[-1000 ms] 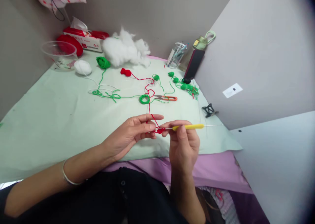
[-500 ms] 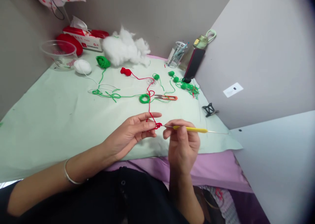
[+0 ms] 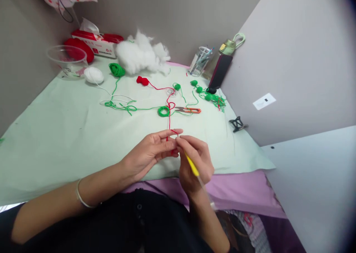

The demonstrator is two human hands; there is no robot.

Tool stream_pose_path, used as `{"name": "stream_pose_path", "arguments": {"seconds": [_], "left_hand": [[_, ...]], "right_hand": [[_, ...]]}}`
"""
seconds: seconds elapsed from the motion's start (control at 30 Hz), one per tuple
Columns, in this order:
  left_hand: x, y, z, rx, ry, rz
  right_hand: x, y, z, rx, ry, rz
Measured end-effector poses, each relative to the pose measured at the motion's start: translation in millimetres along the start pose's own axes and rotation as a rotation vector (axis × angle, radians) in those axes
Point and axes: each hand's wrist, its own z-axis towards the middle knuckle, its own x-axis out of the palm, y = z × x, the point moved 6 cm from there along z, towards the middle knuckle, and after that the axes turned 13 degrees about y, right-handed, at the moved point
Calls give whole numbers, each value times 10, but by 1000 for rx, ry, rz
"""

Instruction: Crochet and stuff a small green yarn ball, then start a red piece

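Slanting up and leftward in the lower middle of the frame, the hook (image 3: 191, 164) aims its length at the left hand (image 3: 148, 148); the right hand (image 3: 200, 157) is nearer, fingers closed round its yellow handle. The left pinches a small red piece (image 3: 173, 152) (mostly hidden by fingers), its forefinger held out with red yarn (image 3: 170, 121) across it. That strand runs up the pale green cloth (image 3: 83, 142), past orange snips (image 3: 194, 110) at mid-frame, to a red bundle (image 3: 142, 81). White stuffing (image 3: 141, 56) sits behind, before grey walls (image 3: 180, 23).
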Motion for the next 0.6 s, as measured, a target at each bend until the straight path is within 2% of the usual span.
{"name": "stream_pose_path", "arguments": {"seconds": [0.13, 0.2, 0.23, 0.33, 0.43, 0.53, 0.6], "left_hand": [[-69, -7, -1, -29, -41, -71], [-69, -30, -1, -1, -32, -36], [-56, -35, -3, 10, -19, -6], [3, -51, -15, 56, 30, 122], [26, -74, -27, 95, 22, 227], [16, -88, -24, 119, -28, 234], [22, -79, -13, 128, -33, 190]], "right_hand": [[-92, -235, 4, 278, -122, 430], [-82, -292, 4, 347, -154, 604], [-57, -290, 15, 347, -131, 641], [17, -233, 51, 297, -36, 588], [25, -202, 58, 285, -26, 504], [22, -167, 42, 260, -4, 436], [26, -99, 20, 171, 21, 278]]}}
